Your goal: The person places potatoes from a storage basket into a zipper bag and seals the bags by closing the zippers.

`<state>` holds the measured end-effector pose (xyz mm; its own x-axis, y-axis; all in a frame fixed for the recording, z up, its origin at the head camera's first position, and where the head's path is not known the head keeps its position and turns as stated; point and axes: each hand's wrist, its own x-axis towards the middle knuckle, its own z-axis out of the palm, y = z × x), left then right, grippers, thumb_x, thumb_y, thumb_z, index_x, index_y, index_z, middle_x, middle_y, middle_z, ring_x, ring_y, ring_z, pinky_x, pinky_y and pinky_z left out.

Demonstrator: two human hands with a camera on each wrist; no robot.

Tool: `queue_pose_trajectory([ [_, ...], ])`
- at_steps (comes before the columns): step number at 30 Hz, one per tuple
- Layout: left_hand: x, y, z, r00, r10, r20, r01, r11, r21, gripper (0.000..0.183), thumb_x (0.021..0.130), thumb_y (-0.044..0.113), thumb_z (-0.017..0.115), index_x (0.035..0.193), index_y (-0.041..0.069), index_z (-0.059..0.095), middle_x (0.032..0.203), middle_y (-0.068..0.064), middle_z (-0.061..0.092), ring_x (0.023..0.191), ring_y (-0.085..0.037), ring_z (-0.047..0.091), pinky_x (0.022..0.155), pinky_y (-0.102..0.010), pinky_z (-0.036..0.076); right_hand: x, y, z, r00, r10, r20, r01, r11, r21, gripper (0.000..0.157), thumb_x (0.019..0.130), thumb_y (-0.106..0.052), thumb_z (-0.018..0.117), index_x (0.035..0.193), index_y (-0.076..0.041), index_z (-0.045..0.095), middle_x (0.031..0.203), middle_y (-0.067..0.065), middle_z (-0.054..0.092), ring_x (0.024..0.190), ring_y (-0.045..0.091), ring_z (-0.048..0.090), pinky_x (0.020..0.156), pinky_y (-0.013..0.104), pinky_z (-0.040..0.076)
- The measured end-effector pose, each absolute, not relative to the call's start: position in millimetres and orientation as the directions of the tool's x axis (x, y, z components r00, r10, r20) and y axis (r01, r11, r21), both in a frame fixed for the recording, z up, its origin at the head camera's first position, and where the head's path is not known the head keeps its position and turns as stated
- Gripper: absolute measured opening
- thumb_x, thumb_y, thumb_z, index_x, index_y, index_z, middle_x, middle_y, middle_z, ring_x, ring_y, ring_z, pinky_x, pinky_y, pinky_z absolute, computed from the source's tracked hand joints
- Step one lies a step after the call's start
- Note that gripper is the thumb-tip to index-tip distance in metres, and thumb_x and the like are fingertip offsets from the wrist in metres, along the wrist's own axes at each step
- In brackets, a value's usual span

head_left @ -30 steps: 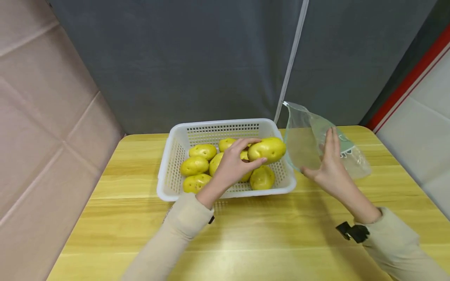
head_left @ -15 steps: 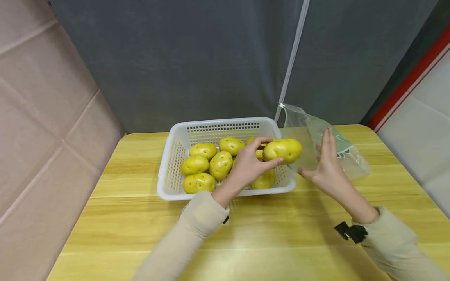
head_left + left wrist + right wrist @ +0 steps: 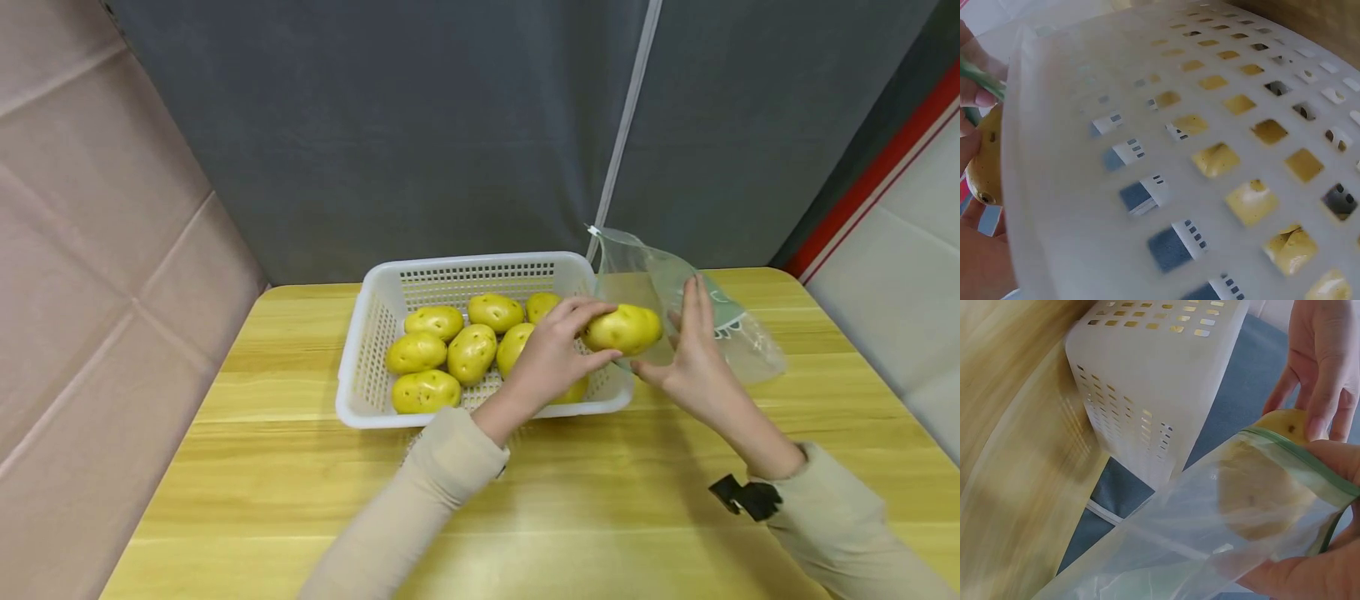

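In the head view my left hand grips a yellow potato between thumb and fingers, over the right end of a white plastic basket. Several more potatoes lie in the basket. My right hand holds a clear zip bag with its mouth spread toward the potato. The bag has a white slider and a green zip edge. Through the film in the right wrist view, much of the potato shows. The basket wall hides most of the left hand in the left wrist view.
The basket stands on a wooden table, close to a dark grey curtain behind it. A pale quilted wall rises at the left. White panels with a red strip border the right side.
The left hand has carried the potato rightward, from over the basket to the bag's mouth. The right hand and bag have shifted slightly left.
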<state>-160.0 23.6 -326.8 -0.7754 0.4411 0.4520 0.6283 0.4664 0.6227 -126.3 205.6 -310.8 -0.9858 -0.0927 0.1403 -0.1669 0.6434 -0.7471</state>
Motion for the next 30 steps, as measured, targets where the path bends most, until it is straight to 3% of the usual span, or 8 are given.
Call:
queue_pose_trajectory([
  [5,-159.6,27.4,-327.9,-0.728,0.493,0.476,0.683,0.458,0.569,0.051,0.081,0.019,0.076,0.128,0.01,0.059,0.131,-0.009,0.057,0.118,-0.021,0.058,0.102,-0.021,0.047,-125.7,205.6,-310.3,-0.985,-0.106,0.139,-0.175,0.605,-0.777,0.117,0.077,0.008,0.068,0.146,0.0,-0.026,0.153,0.02,-0.032,0.135,0.06,0.018,0.099,0.065,0.036],
  [10,-161.0,30.5,-329.9,-0.718,0.505,0.479,0.692,0.451,0.563,0.054,0.082,0.017,0.075,0.131,0.007,0.056,0.133,-0.01,0.057,0.121,-0.021,0.056,0.105,-0.021,0.044,-124.9,205.6,-308.3,-0.985,-0.113,0.134,-0.174,0.579,-0.797,0.117,0.078,0.009,0.067,0.146,-0.003,-0.028,0.153,0.019,-0.032,0.136,0.059,0.017,0.099,0.061,0.036],
  [16,-162.0,32.1,-330.2,-0.716,0.52,0.467,0.694,0.454,0.559,0.05,0.089,0.019,0.067,0.135,0.007,0.053,0.141,-0.01,0.052,0.13,-0.022,0.051,0.112,-0.023,0.038,-124.6,208.3,-303.6,-0.988,-0.097,0.116,-0.148,0.473,-0.868,0.109,0.081,0.013,0.052,0.146,-0.014,-0.032,0.153,0.01,-0.036,0.142,0.052,0.007,0.105,0.067,0.027],
  [22,-162.2,31.4,-331.2,-0.677,0.578,0.455,0.729,0.445,0.52,0.044,0.094,0.02,0.059,0.135,0.006,0.053,0.147,-0.01,0.045,0.136,-0.024,0.044,0.116,-0.026,0.032,-125.4,211.7,-299.1,-0.99,-0.075,0.117,-0.138,0.445,-0.885,0.104,0.082,0.015,0.044,0.145,-0.018,-0.033,0.153,0.005,-0.037,0.144,0.048,0.008,0.105,0.066,0.027],
  [24,-162.6,31.9,-330.7,-0.656,0.611,0.442,0.745,0.43,0.51,0.046,0.095,0.021,0.058,0.138,0.006,0.05,0.15,-0.01,0.042,0.139,-0.025,0.04,0.118,-0.028,0.029,-125.3,212.3,-298.2,-0.99,-0.069,0.12,-0.138,0.443,-0.886,0.104,0.083,0.014,0.044,0.145,-0.019,-0.032,0.153,0.004,-0.036,0.144,0.047,0.009,0.109,0.057,0.031],
  [26,-162.5,32.2,-329.9,-0.634,0.649,0.42,0.757,0.413,0.506,0.048,0.096,0.023,0.057,0.14,0.006,0.047,0.152,-0.01,0.038,0.143,-0.025,0.035,0.12,-0.029,0.025,-125.5,213.0,-297.7,-0.989,-0.062,0.131,-0.145,0.437,-0.888,0.104,0.085,0.013,0.045,0.146,-0.021,-0.031,0.153,0.002,-0.036,0.145,0.045,0.01,0.111,0.04,0.037],
  [30,-162.6,32.5,-329.7,-0.586,0.71,0.391,0.793,0.402,0.458,0.053,0.094,0.02,0.059,0.143,0.007,0.043,0.156,-0.01,0.031,0.146,-0.025,0.027,0.121,-0.029,0.022,-125.6,214.6,-296.2,-0.986,-0.035,0.166,-0.166,0.403,-0.9,0.103,0.085,0.011,0.046,0.146,-0.024,-0.029,0.154,0.0,-0.035,0.145,0.044,0.012,0.095,0.005,0.042],
])
